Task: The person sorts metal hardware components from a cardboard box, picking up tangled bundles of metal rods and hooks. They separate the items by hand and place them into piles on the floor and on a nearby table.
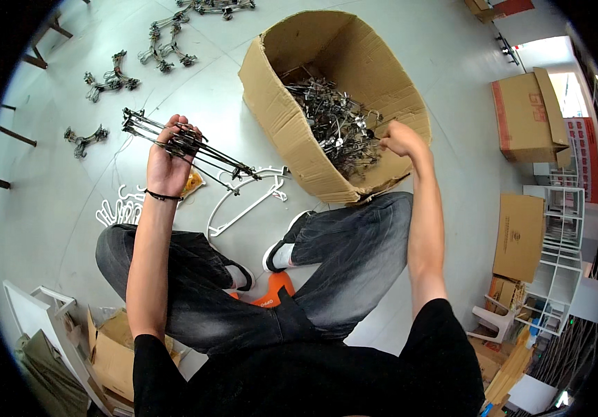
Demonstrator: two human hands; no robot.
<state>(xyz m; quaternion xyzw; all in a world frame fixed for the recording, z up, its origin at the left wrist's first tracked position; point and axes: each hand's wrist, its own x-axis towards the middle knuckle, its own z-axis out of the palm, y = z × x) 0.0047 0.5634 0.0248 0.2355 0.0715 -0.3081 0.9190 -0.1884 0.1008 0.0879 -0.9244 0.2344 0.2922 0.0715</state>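
Observation:
My left hand [170, 163] grips a bunch of thin dark metal hangers with clips [195, 149], held in the air over the floor. My right hand [400, 142] reaches over the right side of a large cardboard box [281, 142], its fingers curled beside a tangled heap of similar metal clip hangers [330, 121]; what they hold is too small to make out. Below my left hand lie white plastic hangers [221, 226], a pile of white hooks [118, 212] and a small yellowish bag [193, 182].
Several groups of metal hangers [110, 82] lie on the grey floor [209, 69]. An orange seat [278, 285] is between my legs. Cardboard boxes [518, 233], a white rack [556, 264] and a plastic stool [490, 323] stand at the right; another box [115, 354] is at the lower left.

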